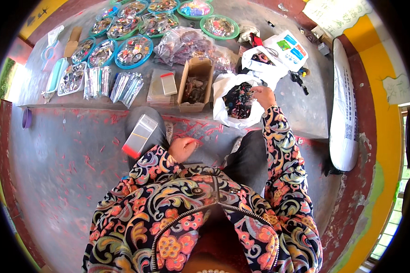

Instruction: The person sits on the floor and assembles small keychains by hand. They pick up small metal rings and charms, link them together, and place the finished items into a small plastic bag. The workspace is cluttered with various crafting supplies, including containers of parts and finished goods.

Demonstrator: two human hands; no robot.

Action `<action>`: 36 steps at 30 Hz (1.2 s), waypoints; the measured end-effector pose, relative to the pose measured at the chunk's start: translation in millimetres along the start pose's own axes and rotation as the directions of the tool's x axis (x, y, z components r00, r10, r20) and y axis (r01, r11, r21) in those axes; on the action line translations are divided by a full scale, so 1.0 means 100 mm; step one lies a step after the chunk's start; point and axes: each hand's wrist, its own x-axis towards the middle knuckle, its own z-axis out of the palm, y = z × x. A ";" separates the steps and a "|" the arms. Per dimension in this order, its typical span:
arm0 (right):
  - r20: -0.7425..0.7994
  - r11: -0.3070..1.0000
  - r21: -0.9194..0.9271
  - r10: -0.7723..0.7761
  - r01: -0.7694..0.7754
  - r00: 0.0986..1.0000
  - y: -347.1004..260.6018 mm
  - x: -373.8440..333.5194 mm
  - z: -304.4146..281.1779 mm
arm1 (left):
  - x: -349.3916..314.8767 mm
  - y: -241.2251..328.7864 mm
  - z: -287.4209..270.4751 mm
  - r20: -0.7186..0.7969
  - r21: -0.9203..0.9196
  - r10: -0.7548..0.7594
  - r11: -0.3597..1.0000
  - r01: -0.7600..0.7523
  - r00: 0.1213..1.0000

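My right hand (263, 97) is at the right rim of a white plastic bag (221, 103), its fingers bent and closed over the opening. Inside the bag lies a heap of small dark items with colourful bits (239, 101); what those fingers pinch, if anything, is too small to tell. My left hand (183, 149) is held low in front of my body, curled closed, its contents hidden. On my left thigh, beside that wrist, rests a stack of clear plastic sleeves (143, 132) with a red end.
An open cardboard box (195, 86) stands left of the bag, beside more clear sleeves (157, 96). Round trays of small goods (133, 51) fill the ledge's far left. Bagged goods (187, 45) lie behind the box. A long white wrapped package (344, 109) leans at right.
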 end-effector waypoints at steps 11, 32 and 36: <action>-0.031 0.923 0.385 0.036 -0.022 0.999 0.05 -0.13 -0.01 | 0.00 -0.06 -0.06 0.089 0.129 -0.054 0.991 0.042 0.995; 0.399 0.237 0.901 -0.131 -0.362 0.907 -1.04 -1.42 0.09 | -0.13 0.42 -0.23 0.278 -0.484 0.054 0.870 0.092 0.959; 0.482 0.216 0.872 -0.213 -0.440 0.850 -1.24 -1.69 0.31 | -0.20 0.51 -0.24 0.266 -0.526 0.128 0.850 0.033 0.955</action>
